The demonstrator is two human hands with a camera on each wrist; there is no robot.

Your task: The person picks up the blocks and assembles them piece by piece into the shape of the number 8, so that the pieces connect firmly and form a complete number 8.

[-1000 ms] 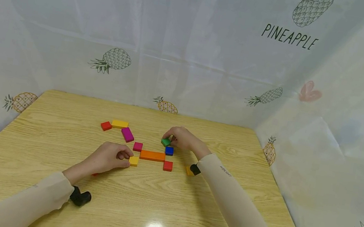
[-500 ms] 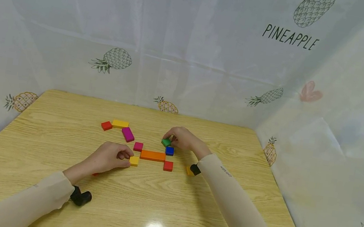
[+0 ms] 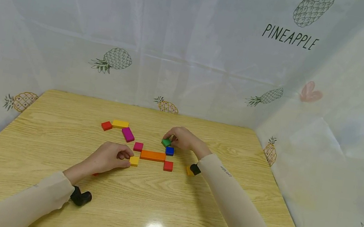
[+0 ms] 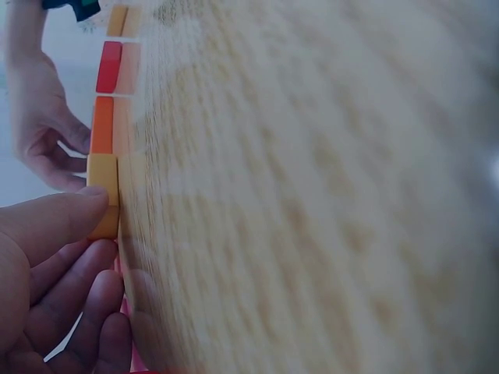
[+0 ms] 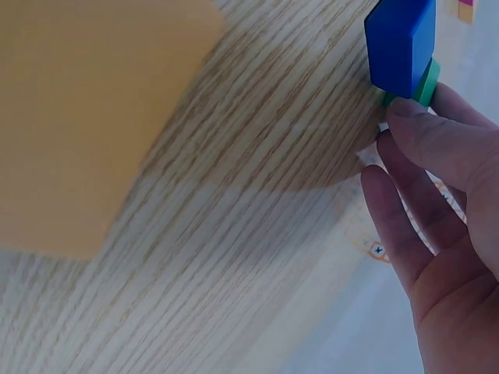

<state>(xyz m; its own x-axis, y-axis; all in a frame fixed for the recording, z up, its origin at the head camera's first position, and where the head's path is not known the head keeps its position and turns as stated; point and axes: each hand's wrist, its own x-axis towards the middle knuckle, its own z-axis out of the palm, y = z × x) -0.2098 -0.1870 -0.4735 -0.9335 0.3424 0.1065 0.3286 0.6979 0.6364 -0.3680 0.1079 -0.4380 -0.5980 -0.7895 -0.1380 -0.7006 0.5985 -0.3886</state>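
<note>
My left hand (image 3: pixel 108 157) pinches a small yellow block (image 3: pixel 134 161) at the near left corner of a long orange block (image 3: pixel 153 156); its thumb lies on the block in the left wrist view. A pink block (image 3: pixel 138 146) sits at the orange block's far left corner. At the far right corner is a blue block (image 3: pixel 169 151), and a red block (image 3: pixel 168 166) is at the near right. Just beyond the blue one, my right hand (image 3: pixel 183 138) pinches a green block (image 3: pixel 166 142) between thumb and fingers. In the right wrist view the blue block (image 5: pixel 399 47) partly covers the green.
Farther left on the wooden table (image 3: pixel 138 209) lie a purple block (image 3: pixel 127 134), a long yellow block (image 3: pixel 120 124) and a red block (image 3: pixel 106 125). Another yellow-orange block (image 3: pixel 189 171) is partly hidden by the right wrist's camera. A pineapple-print curtain (image 3: pixel 187 82) surrounds the table.
</note>
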